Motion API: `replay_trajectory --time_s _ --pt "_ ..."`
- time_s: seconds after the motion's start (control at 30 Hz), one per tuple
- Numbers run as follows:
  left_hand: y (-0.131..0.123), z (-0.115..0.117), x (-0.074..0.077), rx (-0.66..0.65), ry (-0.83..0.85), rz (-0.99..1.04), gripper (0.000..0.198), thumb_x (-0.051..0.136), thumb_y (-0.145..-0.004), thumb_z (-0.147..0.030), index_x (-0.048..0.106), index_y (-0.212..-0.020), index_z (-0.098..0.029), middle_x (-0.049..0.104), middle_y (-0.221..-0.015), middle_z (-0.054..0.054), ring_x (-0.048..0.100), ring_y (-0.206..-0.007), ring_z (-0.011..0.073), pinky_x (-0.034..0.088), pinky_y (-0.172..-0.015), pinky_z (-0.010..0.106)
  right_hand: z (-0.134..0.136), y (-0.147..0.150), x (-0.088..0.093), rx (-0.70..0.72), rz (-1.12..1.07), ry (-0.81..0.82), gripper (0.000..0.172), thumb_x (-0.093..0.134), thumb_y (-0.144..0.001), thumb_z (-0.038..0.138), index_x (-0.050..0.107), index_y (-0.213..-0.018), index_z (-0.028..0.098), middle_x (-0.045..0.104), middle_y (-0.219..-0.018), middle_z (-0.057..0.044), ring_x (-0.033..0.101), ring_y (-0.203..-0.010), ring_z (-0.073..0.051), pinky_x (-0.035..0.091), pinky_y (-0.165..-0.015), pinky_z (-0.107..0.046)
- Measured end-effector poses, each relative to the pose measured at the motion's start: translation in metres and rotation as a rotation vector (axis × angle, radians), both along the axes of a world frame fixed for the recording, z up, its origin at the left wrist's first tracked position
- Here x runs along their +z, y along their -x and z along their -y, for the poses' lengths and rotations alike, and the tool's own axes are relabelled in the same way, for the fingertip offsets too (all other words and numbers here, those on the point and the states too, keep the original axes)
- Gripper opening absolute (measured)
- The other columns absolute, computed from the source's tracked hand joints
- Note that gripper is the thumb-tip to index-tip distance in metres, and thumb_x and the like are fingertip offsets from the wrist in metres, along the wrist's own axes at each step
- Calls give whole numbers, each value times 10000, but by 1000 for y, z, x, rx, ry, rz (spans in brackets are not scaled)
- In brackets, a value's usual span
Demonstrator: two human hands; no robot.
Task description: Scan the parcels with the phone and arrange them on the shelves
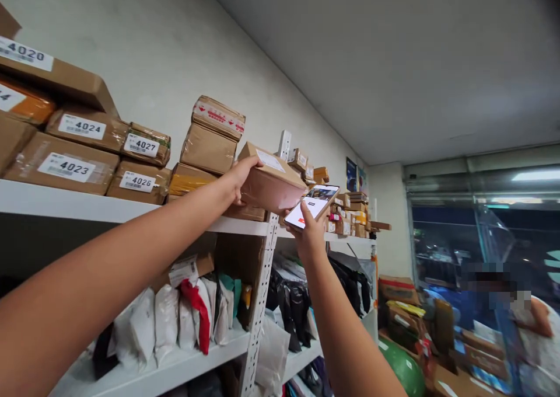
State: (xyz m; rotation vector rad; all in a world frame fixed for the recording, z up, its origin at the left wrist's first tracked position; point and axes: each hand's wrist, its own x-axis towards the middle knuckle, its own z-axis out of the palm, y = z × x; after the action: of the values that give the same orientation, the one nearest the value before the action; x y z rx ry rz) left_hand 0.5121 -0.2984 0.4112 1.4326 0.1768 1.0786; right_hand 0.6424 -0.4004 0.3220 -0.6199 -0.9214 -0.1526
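My left hand [240,178] is closed on the near end of a brown cardboard box [275,187] at the top shelf. A white label lies on the box's upper face. A smartphone [312,205] with a lit screen is held in my right hand [311,227], thumb over the lower part of the screen. The phone is close to the box's right end; whether they touch I cannot tell. Just left of the held box stand stacked cartons [214,134], the top one with red-printed tape.
Numbered parcels [70,166] line the white top shelf [56,204] on the left. Plastic-wrapped packages [166,315] fill the shelf below. Past the perforated upright [258,303] sit more small boxes. At lower right are a green ball-like object [401,368], piled cartons and another person [534,327].
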Motion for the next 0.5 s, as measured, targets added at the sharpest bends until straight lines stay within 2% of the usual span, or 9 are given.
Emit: replay_trajectory --time_s 0.1,0.2,0.3,0.4,0.5 --pt "-5 -11 22 32 26 -139 323 641 -614 -471 542 -792 -221 556 -617 34 550 -618 226 485 -582 391 -20 -17 17 27 13 -12 779 755 -631 422 339 -1284 333 641 -1011 -1 675 -603 -155 473 -367 -204" --pt "-11 -22 36 -16 -1 -216 299 594 -679 -501 525 -764 -223 571 -606 35 565 -613 223 506 -599 409 -33 -33 33 41 18 -36 743 764 -623 400 366 -1244 310 656 -951 9 681 -590 -159 467 -350 -197" --pt "-18 -35 40 16 -201 -325 271 555 -748 -478 534 -823 -219 602 -637 41 603 -623 228 551 -634 440 -39 -46 51 47 31 -72 598 737 -669 371 433 -1177 285 670 -890 23 684 -618 -145 476 -363 -171" --pt "-23 -47 37 242 -491 -419 243 584 -800 -378 553 -946 -186 647 -741 74 648 -694 245 560 -691 435 -45 -55 72 62 40 -68 382 683 -753 332 508 -1079 236 687 -816 9 668 -618 -120 496 -402 -154" --pt "-27 -52 30 540 -704 -337 260 575 -839 -303 565 -1042 -140 668 -977 171 649 -947 315 502 -858 454 -57 -60 92 77 54 -29 297 659 -802 306 527 -1053 218 694 -758 1 660 -606 -123 506 -414 -162"
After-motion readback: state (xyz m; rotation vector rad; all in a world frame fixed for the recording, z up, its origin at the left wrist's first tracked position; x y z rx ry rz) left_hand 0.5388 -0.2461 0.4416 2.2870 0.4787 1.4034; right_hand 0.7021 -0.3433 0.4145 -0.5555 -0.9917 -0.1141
